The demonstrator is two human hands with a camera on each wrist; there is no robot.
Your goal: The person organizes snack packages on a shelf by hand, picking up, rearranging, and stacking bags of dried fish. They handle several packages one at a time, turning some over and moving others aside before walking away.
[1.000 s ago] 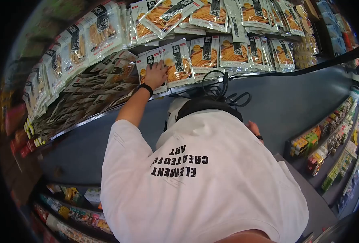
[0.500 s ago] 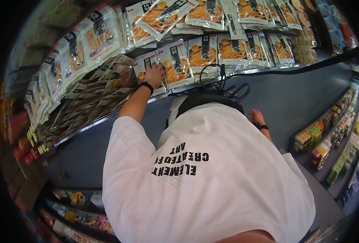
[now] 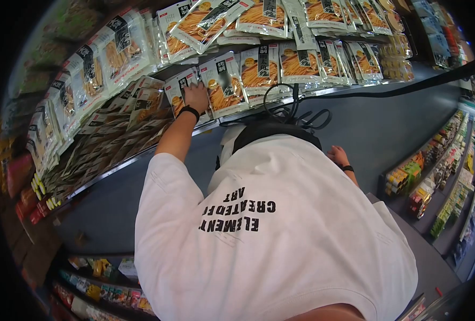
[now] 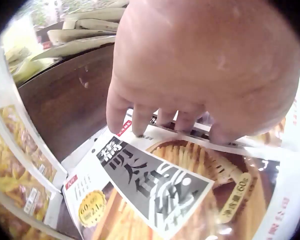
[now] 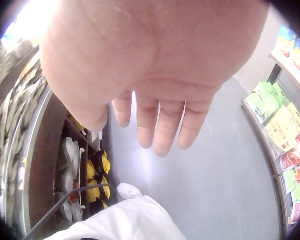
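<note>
My left hand (image 3: 196,97) reaches onto the shelf and rests its fingers on a flat white snack packet (image 3: 177,92) with a black label. In the left wrist view the fingertips (image 4: 139,131) lie at the top margin of the packet (image 4: 155,185), which leans back and shows orange strips on its front. A similar packet (image 3: 224,85) stands just right of this hand. Down by the body hangs my right hand (image 3: 338,156), holding nothing. The right wrist view shows its fingers (image 5: 162,132) loosely extended over the floor.
More packets stand upright on the upper tier (image 3: 125,48) and in a dense row at left (image 3: 114,128). A black cable (image 3: 387,96) loops near the shelf's front edge (image 3: 141,152). Stocked shelves (image 3: 435,176) stand behind at right, across the grey floor (image 3: 366,128).
The head view has turned slightly, so the shelf and left hand sit further left. The left hand stays on the packet. The right hand has come more fully into view beside the body.
</note>
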